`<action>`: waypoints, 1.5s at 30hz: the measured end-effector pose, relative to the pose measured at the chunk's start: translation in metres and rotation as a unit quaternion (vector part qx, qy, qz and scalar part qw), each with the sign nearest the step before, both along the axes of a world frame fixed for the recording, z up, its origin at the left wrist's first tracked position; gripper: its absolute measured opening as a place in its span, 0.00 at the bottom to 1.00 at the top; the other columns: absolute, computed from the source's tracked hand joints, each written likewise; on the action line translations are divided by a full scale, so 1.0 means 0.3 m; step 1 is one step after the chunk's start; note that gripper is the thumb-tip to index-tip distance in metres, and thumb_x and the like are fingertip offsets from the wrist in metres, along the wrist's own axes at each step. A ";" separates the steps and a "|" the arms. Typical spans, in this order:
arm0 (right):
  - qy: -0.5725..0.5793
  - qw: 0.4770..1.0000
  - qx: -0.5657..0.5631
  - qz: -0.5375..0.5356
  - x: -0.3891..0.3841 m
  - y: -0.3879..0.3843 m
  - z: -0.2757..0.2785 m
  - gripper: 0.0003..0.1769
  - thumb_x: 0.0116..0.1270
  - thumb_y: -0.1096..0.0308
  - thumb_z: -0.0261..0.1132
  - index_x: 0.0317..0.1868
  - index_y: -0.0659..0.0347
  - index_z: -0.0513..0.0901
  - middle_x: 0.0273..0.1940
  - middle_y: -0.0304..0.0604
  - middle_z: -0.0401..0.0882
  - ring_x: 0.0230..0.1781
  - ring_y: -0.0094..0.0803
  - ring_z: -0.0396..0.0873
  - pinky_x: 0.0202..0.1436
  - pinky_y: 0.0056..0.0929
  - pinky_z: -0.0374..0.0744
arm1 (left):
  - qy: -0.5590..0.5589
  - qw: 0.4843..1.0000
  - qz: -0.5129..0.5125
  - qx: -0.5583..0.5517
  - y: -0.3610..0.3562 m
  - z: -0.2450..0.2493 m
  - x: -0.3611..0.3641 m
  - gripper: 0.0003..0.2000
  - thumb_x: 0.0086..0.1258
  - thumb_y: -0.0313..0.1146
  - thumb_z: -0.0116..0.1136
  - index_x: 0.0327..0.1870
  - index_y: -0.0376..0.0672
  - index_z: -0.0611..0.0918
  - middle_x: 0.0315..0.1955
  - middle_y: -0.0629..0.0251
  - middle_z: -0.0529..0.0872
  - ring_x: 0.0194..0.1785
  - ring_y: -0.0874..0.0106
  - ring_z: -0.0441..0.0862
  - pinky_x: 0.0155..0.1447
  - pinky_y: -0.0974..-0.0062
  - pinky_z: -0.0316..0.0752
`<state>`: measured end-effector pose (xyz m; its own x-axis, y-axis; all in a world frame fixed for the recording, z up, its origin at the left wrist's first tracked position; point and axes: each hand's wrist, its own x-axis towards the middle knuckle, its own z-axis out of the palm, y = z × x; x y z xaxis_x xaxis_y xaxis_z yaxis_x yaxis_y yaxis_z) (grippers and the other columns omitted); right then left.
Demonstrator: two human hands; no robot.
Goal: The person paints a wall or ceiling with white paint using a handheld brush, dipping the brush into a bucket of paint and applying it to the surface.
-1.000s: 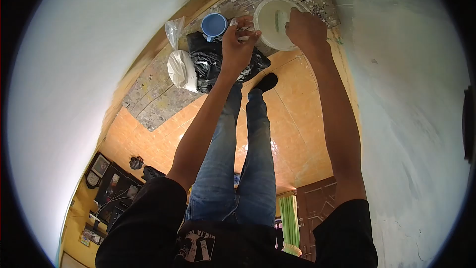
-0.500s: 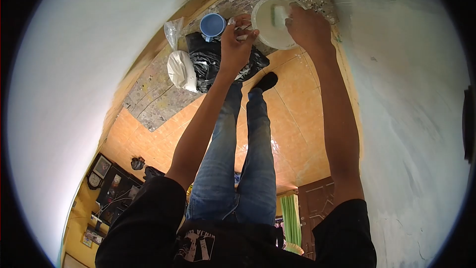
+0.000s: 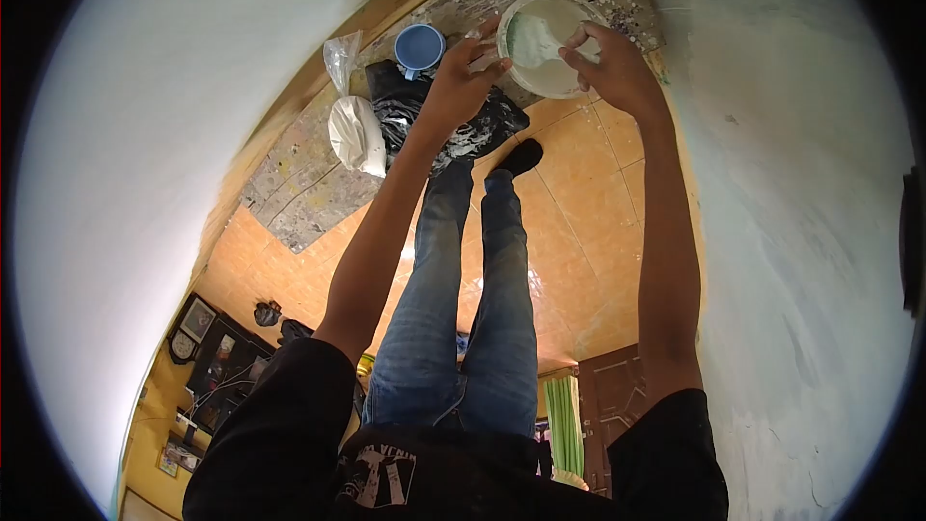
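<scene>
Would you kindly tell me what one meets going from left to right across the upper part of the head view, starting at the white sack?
white sack → blue cup → left hand → white pail, held at its rim on both sides → right hand

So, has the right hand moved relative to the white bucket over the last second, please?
Yes. The right hand has drawn back from over the inside of the white bucket to its rim on the wall side.
</scene>
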<state>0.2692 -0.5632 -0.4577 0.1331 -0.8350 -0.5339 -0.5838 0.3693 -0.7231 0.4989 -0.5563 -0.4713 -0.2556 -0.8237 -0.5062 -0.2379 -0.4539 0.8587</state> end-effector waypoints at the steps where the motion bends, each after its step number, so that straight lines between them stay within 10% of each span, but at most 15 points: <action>1: -0.014 1.000 0.003 -0.002 -0.009 0.001 0.007 0.13 0.66 0.58 0.66 0.38 0.60 0.79 0.18 0.41 0.79 0.20 0.25 0.81 0.26 0.28 0.74 | -0.013 1.000 -0.013 -0.007 -0.005 0.004 0.004 0.28 0.66 0.27 0.62 0.69 0.38 0.68 0.61 0.57 0.76 0.63 0.65 0.75 0.64 0.67 0.72; 15: -0.053 0.997 0.033 -0.043 -0.027 0.029 0.019 0.16 0.64 0.57 0.68 0.42 0.59 0.78 0.20 0.40 0.79 0.19 0.22 0.78 0.25 0.27 0.72 | -0.004 0.999 -0.025 -0.038 -0.011 -0.011 0.001 0.32 0.65 0.34 0.65 0.65 0.23 0.66 0.54 0.51 0.81 0.55 0.70 0.79 0.55 0.75 0.74; 20: 0.050 0.997 -0.027 -0.045 0.008 0.087 0.037 0.21 0.58 0.57 0.70 0.47 0.58 0.76 0.31 0.48 0.84 0.31 0.37 0.84 0.38 0.36 0.77 | -0.008 1.000 -0.018 -0.015 -0.004 -0.015 0.002 0.28 0.67 0.29 0.62 0.68 0.39 0.69 0.59 0.57 0.78 0.62 0.63 0.75 0.64 0.64 0.72; 24: 0.063 0.995 0.001 -0.073 0.032 0.114 0.097 0.19 0.59 0.60 0.69 0.47 0.58 0.76 0.41 0.51 0.84 0.41 0.47 0.83 0.47 0.40 0.78 | 0.003 0.999 -0.011 -0.043 -0.002 -0.078 0.010 0.31 0.65 0.31 0.64 0.66 0.28 0.66 0.55 0.52 0.80 0.57 0.67 0.78 0.56 0.71 0.74; 38: 0.215 0.975 -0.058 0.017 0.077 0.093 0.078 0.20 0.67 0.52 0.61 0.39 0.63 0.84 0.36 0.57 0.84 0.39 0.51 0.83 0.47 0.43 0.81 | -0.007 1.000 0.003 -0.014 -0.001 0.000 -0.005 0.28 0.66 0.26 0.62 0.68 0.38 0.69 0.62 0.57 0.76 0.61 0.63 0.76 0.64 0.65 0.71; 45: 0.219 0.971 -0.079 0.047 0.111 0.079 0.031 0.19 0.70 0.55 0.58 0.35 0.62 0.85 0.21 0.45 0.83 0.26 0.41 0.84 0.41 0.38 0.80 | -0.023 0.999 -0.012 -0.038 0.002 -0.010 -0.009 0.37 0.64 0.32 0.66 0.68 0.22 0.60 0.53 0.50 0.82 0.57 0.67 0.78 0.58 0.74 0.73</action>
<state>0.3023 -0.5394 -0.4484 0.0006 -0.9061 -0.4231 -0.8741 0.2050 -0.4403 0.4964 -0.5556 -0.4742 -0.2535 -0.8539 -0.4545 -0.2877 -0.3821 0.8782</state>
